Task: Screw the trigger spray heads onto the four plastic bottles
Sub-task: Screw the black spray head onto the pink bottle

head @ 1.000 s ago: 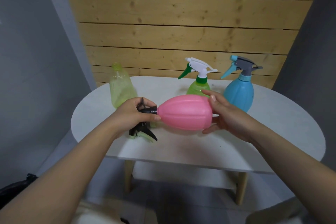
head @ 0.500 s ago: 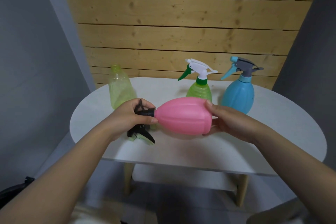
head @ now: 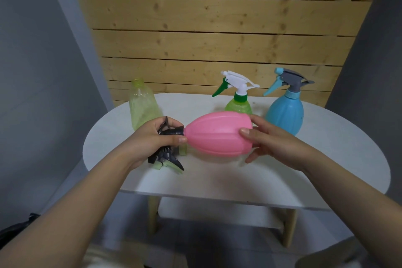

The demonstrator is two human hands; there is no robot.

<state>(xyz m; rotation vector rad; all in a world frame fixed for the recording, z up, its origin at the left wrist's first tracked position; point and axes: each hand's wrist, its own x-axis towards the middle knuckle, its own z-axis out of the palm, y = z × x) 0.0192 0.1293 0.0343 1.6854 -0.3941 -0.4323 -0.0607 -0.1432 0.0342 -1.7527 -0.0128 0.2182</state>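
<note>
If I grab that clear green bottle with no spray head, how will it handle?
The clear green bottle looks empty and thin-walled, so it is probably light and may dent under a firm squeeze. Standing tall and narrow on the white table, it could tip if nudged.

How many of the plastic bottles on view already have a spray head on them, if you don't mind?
3: the green bottle and blue bottle standing behind, and the pink bottle held sideways, its black head in the left hand.

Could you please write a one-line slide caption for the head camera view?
Left hand twists a black spray head onto the pink bottle steadied sideways by the right hand.
</note>
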